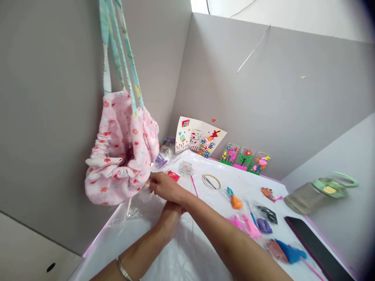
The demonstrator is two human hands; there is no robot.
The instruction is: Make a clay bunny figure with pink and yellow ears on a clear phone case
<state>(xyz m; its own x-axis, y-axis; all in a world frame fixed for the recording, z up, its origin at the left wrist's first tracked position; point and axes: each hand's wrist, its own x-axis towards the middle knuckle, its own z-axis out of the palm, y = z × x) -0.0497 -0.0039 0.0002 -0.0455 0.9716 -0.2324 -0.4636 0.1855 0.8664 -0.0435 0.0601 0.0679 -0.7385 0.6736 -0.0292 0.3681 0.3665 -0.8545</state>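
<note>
Tabletop (190,249) edge runs lower left, below grey partition (52,128); open room bottom centre. Floral pouch (113,187) hangs left of centre, just left of right hand (160,185): fingers bent, grip unclear. Left hand (172,217), at right wrist: can't tell.

R hand (160,185) by pink cloth (117,171), poss. touching.

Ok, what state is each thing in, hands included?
Right hand: fingers curled, grip unclear
Left hand: partly hidden under the right forearm, grip unclear
Pink floral fabric bag: hanging by its straps, mouth open
Bottle: green lid on
Illustrated paper: propped up
Decorated clear cases: propped upright
Gem sheet: lying flat
Black slab: lying flat
Bangle: worn on the left arm
</note>
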